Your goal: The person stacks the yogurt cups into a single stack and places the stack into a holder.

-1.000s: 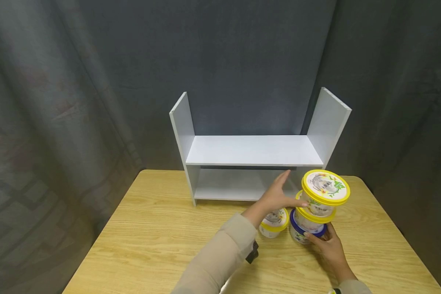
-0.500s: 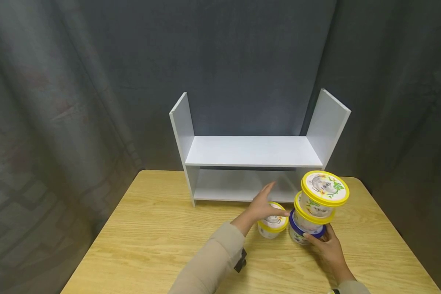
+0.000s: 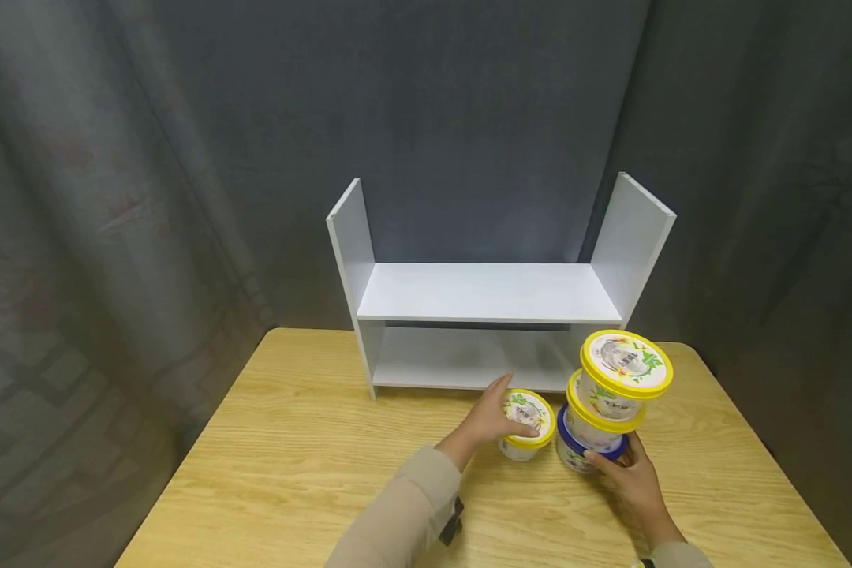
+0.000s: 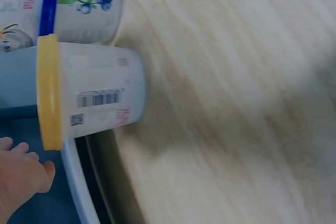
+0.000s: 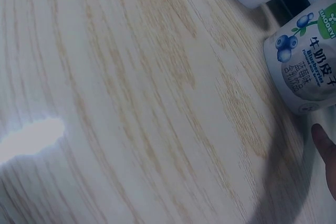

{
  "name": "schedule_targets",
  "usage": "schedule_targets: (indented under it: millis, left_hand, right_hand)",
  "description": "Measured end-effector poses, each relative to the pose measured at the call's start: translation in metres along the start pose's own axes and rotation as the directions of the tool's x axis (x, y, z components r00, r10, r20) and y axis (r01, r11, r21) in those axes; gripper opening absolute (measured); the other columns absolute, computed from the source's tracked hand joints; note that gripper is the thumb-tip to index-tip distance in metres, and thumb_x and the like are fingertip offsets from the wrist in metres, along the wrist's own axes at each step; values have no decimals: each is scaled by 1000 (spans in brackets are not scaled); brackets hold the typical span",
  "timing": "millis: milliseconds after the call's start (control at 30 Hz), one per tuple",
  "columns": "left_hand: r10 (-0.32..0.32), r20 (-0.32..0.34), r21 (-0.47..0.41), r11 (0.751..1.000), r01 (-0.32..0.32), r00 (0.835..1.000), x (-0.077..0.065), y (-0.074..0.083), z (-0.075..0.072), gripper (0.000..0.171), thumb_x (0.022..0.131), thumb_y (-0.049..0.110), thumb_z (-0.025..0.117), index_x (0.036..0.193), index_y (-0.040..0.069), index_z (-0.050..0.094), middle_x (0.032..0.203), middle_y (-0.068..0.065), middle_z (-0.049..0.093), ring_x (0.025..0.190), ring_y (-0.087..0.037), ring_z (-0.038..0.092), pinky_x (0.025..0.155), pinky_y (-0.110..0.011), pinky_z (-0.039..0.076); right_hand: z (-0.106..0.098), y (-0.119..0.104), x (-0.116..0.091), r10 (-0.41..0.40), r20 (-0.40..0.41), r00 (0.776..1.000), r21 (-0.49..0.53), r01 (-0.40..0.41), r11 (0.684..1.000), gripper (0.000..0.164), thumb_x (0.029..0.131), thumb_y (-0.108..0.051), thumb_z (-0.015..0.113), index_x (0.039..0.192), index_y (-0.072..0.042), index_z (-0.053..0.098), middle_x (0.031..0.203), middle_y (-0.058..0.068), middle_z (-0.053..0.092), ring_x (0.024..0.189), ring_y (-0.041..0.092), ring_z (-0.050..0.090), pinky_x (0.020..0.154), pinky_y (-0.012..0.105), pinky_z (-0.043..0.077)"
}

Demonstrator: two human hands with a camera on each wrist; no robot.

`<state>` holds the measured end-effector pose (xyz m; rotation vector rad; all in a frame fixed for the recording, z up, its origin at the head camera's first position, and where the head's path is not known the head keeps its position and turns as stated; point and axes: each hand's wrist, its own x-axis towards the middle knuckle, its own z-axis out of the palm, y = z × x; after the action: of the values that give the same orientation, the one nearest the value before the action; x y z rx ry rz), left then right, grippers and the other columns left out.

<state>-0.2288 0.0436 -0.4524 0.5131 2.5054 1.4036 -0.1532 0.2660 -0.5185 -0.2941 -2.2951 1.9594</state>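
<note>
Three lidded tubs stand stacked on the table's right side: a blue-lidded blueberry tub (image 3: pixel 575 457) at the bottom, a yellow-lidded tub (image 3: pixel 588 430) in the middle, and another yellow-lidded tub (image 3: pixel 625 364) on top, offset to the right. My right hand (image 3: pixel 635 485) grips the bottom tub near its blue lid, thumb in front and fingers round the far side. Just left of the stack sits a single yellow-lidded tub (image 3: pixel 528 418). Beside it, my left hand (image 3: pixel 488 418) spreads its fingers, thumb over the lid; the left wrist view shows that hand (image 4: pixel 23 177) apart from the tub (image 4: pixel 100 93).
A white two-tier shelf (image 3: pixel 490 292) stands behind the tubs, near the table's back edge. The wooden table (image 3: pixel 270 473) extends left and right of them. Dark grey curtains (image 3: pixel 468 118) hang behind and at both sides.
My left hand has moved left and down, from beside the stacked yellow-lidded tubs to the single tub. My right hand keeps its hold on the bottom tub, and the stack stays put.
</note>
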Motion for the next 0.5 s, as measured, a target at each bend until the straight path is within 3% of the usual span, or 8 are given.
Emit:
schedule_targets:
  millis: [233,500]
  left_hand:
    - [-6,1,-3,1000,6,1000,-3,-14,7,100,56,25,81,136,9,23,138,-8,25,123,-27,25,99,-43,24]
    - [28,-7,15,1000,-28,1000,-3,-28,14,100,55,23,81,136,6,25,138,-10,24,123,-28,25,99,-42,24]
  right_hand:
    - [1,-1,-1,4,-3,1000,-6,-4,1000,81,77,-17,66,138,-20,13,130,12,26,104,1,33,76,4,34]
    - [1,1,0,-21,-9,1000,6,21,1000,80,76,-16,66,138,-19,15,124,4,31,97,-8,34,76,4,35]
